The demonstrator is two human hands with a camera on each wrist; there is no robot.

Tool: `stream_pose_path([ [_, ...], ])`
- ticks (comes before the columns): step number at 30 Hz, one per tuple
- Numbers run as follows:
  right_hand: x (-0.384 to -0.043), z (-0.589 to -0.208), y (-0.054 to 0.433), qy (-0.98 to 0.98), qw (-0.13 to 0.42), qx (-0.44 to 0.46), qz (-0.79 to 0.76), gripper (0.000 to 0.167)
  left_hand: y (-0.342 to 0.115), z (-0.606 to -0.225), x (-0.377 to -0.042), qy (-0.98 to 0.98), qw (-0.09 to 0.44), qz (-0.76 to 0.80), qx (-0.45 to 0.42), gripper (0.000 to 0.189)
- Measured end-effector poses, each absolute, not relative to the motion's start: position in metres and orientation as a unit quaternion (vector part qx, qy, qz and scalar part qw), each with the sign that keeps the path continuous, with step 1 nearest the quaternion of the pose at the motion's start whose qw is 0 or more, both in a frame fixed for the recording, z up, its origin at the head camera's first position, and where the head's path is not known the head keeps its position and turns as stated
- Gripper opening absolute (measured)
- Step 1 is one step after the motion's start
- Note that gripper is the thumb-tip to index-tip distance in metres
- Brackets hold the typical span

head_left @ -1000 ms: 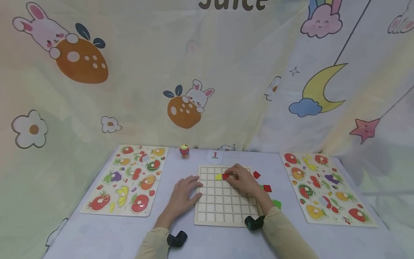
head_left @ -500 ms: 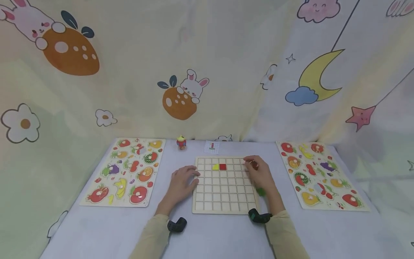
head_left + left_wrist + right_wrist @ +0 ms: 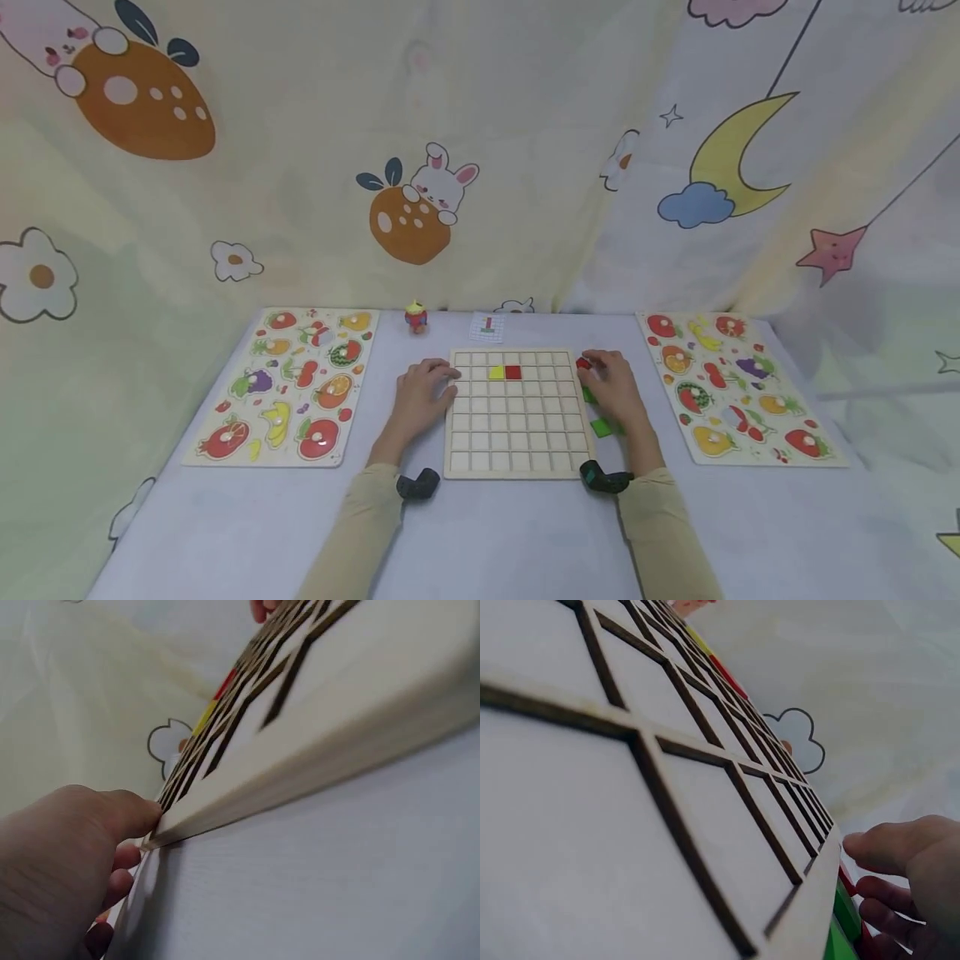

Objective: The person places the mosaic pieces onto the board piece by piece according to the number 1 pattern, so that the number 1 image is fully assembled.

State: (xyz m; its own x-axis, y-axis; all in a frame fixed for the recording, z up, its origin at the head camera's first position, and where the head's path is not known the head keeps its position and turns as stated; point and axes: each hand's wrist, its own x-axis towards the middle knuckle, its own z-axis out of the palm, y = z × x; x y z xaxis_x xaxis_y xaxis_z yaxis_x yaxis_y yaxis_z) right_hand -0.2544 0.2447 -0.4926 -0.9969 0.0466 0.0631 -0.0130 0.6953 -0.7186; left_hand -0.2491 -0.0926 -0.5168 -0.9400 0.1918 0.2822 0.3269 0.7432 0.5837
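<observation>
A wooden grid board (image 3: pixel 517 468) lies flat on the white table in the head view. A yellow tile (image 3: pixel 497 372) and a red tile (image 3: pixel 513 372) sit side by side in its upper cells. At the board's left edge rests my left hand (image 3: pixel 420 400), touching the rim with thumb and fingertips. My right hand (image 3: pixel 617 390) is beside the right edge, with its fingers over a loose red tile (image 3: pixel 582 363). In the right wrist view, a gap separates thumb and fingers. Green tiles (image 3: pixel 601 427) lie partly under that hand.
Fruit puzzle boards stand left (image 3: pixel 285 387) and right (image 3: pixel 738 387). Behind the grid board are a small toy figure (image 3: pixel 416 317) and a card (image 3: pixel 487 327) with a grid pattern. A printed curtain (image 3: pixel 525 233) hangs at the back.
My right hand has moved from the red tile on the board to the loose tiles at the right edge, leaving that tile beside the yellow one. My left hand stays at the left edge.
</observation>
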Motion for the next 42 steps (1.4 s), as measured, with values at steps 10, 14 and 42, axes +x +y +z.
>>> stream_pose_path([
  [10, -0.254, -0.493, 0.241, -0.927, 0.033, -0.047, 0.369, 0.039, -0.095, -0.519, -0.248, -0.926, 0.099, -0.336, -0.143, 0.023],
  [14, -0.255, -0.492, 0.238, -0.930, 0.039, -0.069, 0.358, 0.038, -0.094, -0.518, -0.248, -0.927, 0.093, -0.334, -0.141, 0.023],
  [42, -0.256, -0.493, 0.243, -0.868, 0.070, -0.154, 0.467, 0.028, -0.098, -0.522, -0.246, -0.924, 0.114, -0.333, -0.151, 0.022],
])
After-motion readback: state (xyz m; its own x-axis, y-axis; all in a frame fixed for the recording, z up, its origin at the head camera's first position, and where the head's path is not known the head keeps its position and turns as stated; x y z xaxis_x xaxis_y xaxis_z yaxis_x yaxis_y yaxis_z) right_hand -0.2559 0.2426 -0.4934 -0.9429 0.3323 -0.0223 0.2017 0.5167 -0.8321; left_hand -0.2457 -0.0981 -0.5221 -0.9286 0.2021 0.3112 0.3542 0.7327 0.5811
